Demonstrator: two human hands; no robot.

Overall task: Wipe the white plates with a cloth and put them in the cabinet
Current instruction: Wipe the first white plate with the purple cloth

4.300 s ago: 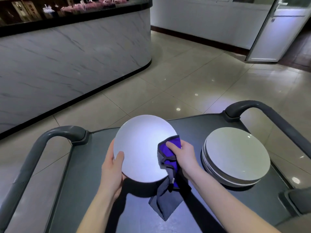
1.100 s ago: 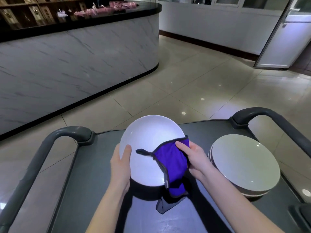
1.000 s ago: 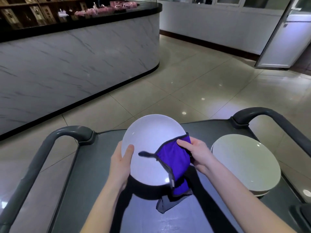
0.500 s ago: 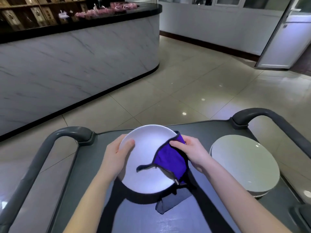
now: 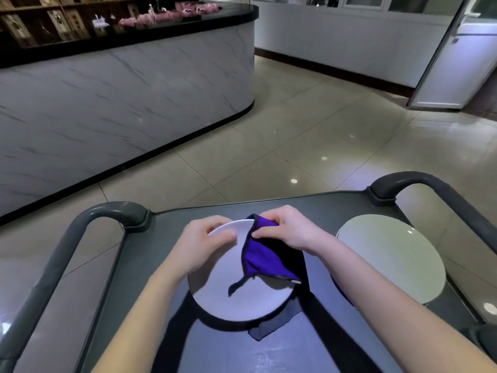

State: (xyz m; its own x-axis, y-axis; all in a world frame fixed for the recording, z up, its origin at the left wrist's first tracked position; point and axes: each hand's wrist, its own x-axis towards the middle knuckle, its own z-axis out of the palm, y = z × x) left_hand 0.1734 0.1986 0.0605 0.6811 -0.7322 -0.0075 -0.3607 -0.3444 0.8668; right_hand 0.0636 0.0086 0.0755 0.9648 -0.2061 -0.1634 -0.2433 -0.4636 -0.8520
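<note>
**White plate (image 5: 242, 302) mid-wipe, nothing shelved that I can see**

Nearest me is the grey cart top (image 5: 150, 278), with both forearms reaching out over it. The plate is held just above the cart top, face up and close to level, with its shadow directly below. The purple cloth (image 5: 265, 261), dark-edged, lies across the right half of the plate. One corner trails onto the face and another hangs below the near rim.

Grip: the left hand (image 5: 200, 244) has its fingers curled round the far-left rim, thumb lying on the face. The right hand (image 5: 289, 232) pinches the cloth over the far rim between fingers and thumb, so fabric wraps the edge there. I read that as rim wiping, with the left hand steadying or turning the plate.

Just right of the arms, a stack of plates (image 5: 390, 259) sits on the cart top, apart from the plate in hand. I can't read the count, and can't tell wiped from unwiped.

Further out are the cart handles (image 5: 80, 238), then the tiled floor (image 5: 295, 130), the marble counter (image 5: 107, 103) and a door (image 5: 457, 63). No cabinet is in view.

Status, as a judgement:
- Done: at most part of one plate.
- Left: finish this plate, work through the stack, and carry everything to a cabinet I can't locate from here.
- Overall: an early stage, with no storage step started as far as I can see.
</note>
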